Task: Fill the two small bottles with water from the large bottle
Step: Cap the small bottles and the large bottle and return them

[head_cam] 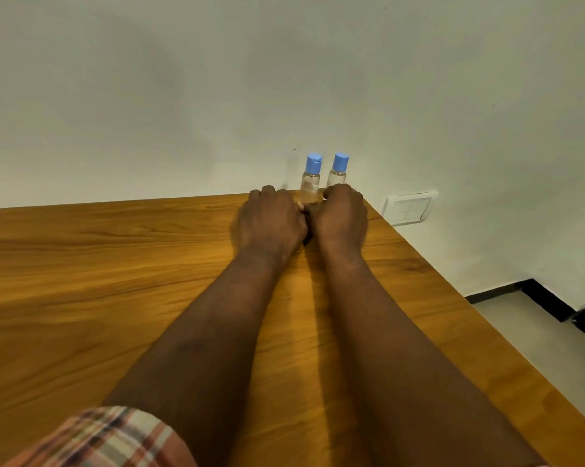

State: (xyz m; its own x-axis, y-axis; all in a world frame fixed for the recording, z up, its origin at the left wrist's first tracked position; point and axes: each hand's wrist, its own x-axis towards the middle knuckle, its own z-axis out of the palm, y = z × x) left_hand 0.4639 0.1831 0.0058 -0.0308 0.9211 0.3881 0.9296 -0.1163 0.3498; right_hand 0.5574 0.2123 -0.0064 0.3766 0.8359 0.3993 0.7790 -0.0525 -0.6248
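My left hand (270, 220) is lying curled beside left bottle (310, 180), right hand (341, 217) curled, hiding right bottle (338, 171) base, cannot tell if either is gripping.

One wide-angle view, worn on the head, looks forward and down across the table (99, 298) toward its far right corner, where it meets the wall (284, 79). It sits close: the outstretched arms (216, 332) reach that corner from the frame's bottom edge.
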